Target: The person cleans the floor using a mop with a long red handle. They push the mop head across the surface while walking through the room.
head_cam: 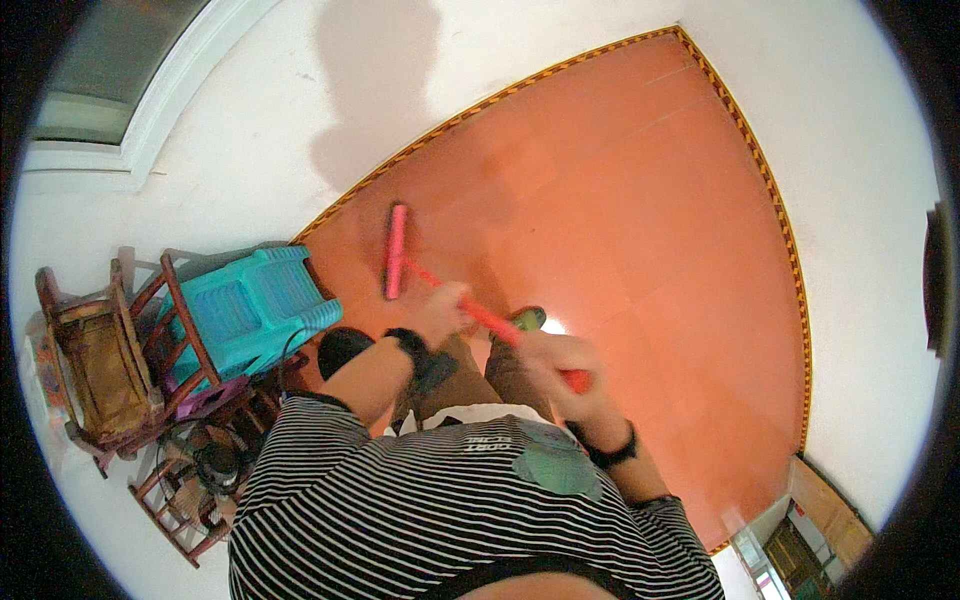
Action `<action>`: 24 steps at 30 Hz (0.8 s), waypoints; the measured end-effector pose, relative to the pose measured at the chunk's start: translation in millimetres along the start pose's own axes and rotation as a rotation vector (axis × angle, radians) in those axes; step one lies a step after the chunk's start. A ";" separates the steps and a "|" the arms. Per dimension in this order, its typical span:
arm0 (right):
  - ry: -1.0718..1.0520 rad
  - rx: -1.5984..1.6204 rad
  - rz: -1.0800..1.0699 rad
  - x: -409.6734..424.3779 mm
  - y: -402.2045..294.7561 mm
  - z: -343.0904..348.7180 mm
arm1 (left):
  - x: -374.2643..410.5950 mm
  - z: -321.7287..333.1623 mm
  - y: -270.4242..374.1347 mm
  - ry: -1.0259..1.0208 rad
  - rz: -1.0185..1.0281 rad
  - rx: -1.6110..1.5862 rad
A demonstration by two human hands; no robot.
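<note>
Both of my hands grip the red handle (491, 321) of a floor broom or squeegee; motion blur hides which it is. Lower on the handle, toward its head, is my left hand (444, 309). My right hand (559, 364) wraps the upper part, and the red handle end sticks out past the fingers. The narrow pink head (396, 251) has a dark edge and lies on the orange-red tiled floor (637, 225), near the white wall. My feet stand behind the handle, one green shoe (531, 318) partly showing.
Turquoise plastic stools or chairs (247, 304) are piled at the left with a wooden chair (105, 375) and an electric fan (217, 457). A patterned border (780, 217) runs along the white walls (225, 150). Wooden furniture (832, 495) stands at the lower right.
</note>
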State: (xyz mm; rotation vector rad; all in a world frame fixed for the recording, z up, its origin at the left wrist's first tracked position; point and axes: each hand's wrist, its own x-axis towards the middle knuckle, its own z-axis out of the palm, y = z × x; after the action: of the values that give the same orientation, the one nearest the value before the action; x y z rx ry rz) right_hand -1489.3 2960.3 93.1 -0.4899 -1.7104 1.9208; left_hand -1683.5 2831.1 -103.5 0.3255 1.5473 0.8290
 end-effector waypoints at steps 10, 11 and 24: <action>0.493 -0.427 -0.056 -40.5 -137.6 -106.7 | 67.6 281.4 133.3 -0.402 -0.400 -0.768; 0.569 -0.519 -0.080 -35.0 -140.9 -99.8 | 68.9 290.3 132.8 -0.483 -0.302 -0.773; 0.782 0.124 -0.313 56.5 -120.6 -122.0 | 81.9 140.3 228.6 -0.381 0.182 -0.029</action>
State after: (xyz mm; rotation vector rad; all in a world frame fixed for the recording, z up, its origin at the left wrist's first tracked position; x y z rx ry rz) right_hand -1446.8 3100.0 199.4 -0.7486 -1.0726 1.3375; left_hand -1624.3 3087.0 -5.3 0.5747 1.1609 0.8724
